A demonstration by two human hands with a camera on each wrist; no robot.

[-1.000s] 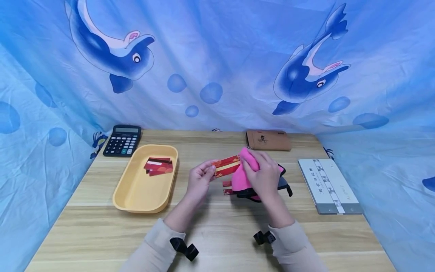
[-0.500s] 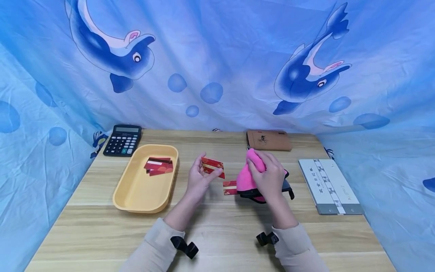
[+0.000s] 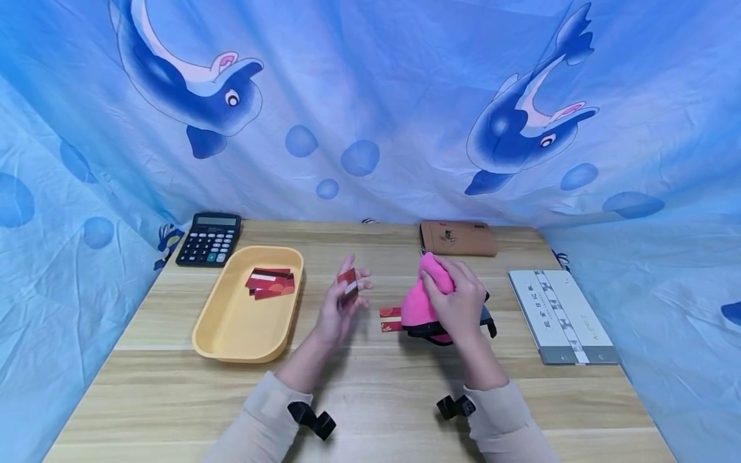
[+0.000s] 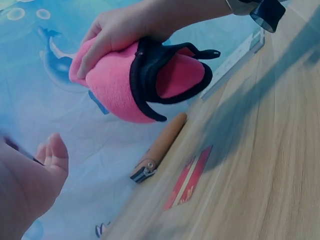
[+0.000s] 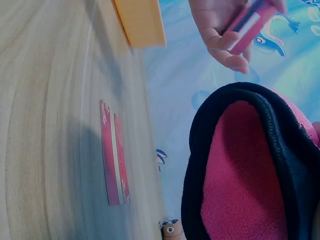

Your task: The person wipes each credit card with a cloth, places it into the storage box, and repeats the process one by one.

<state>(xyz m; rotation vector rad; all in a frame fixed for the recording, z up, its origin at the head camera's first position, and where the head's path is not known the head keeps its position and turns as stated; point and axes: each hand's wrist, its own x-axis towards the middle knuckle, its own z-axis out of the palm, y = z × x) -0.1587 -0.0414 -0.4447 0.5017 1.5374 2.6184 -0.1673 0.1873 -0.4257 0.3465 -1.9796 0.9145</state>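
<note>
In the head view my left hand (image 3: 334,312) holds a red card (image 3: 349,287) between thumb and fingers, tilted so it looks narrow, with the other fingers spread. My right hand (image 3: 461,302) grips a pink fleecy pouch (image 3: 418,307) with black edging. The pouch is lifted off the table; both wrist views show its pink lining (image 5: 242,175) through the gaping mouth. Below it, flat on the wood, lies another red card (image 3: 390,319) with a pale gold stripe. The left wrist view shows that striped card (image 4: 188,179) whole.
Left of my hands is a yellow tray (image 3: 243,331) with several red cards (image 3: 271,283) inside. A calculator (image 3: 208,240) stands behind it. A brown wallet (image 3: 460,238) lies at the back, and a grey-white notebook (image 3: 563,318) on the right. A dolphin-print curtain (image 3: 370,96) surrounds the table.
My left hand has drawn the red card left, away from the pouch, and turned it from broadside to nearly edge-on. My right hand and the pouch have shifted slightly right, uncovering more of the table card.
</note>
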